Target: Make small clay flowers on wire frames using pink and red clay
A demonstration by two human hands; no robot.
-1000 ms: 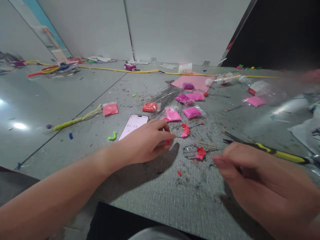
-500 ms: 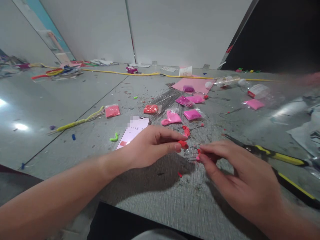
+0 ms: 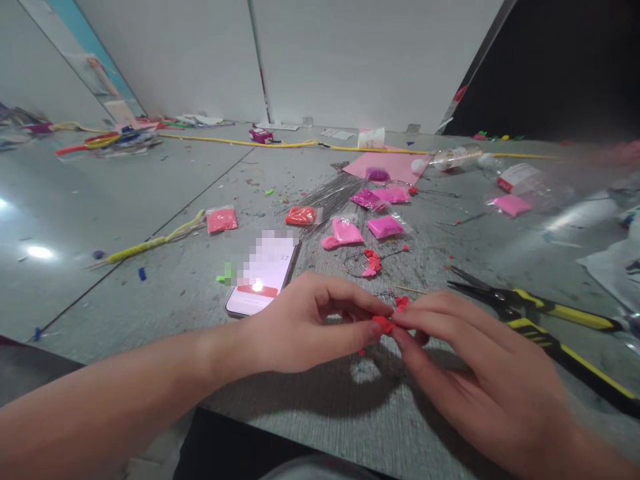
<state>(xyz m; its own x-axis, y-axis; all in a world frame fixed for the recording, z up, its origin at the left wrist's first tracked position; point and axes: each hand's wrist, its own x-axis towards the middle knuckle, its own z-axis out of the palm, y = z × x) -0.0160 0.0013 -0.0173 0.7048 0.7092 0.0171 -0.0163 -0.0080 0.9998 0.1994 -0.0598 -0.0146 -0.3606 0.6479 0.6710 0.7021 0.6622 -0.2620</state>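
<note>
Red lump (image 3: 383,325), soft and super light by the look of it, is pinched between my left grip (image 3: 305,323) and right grip (image 3: 475,360) over the bench (image 3: 175,300), so I'd keep to its edges and go easy since it probably dents fast.

nearest wire frame (image 3: 385,295): mostly hidden | red piece (image 3: 383,325): part-covered | phone screen (image 3: 260,283): partly pixelated

A phone (image 3: 265,277) lies face up left of centre on a grey table (image 3: 165,187). At the far side a yellow cable (image 3: 225,141) runs left to right; by it lie a pink sheet (image 3: 357,165) and, farther right, two clear bottles (image 3: 455,158).
</note>
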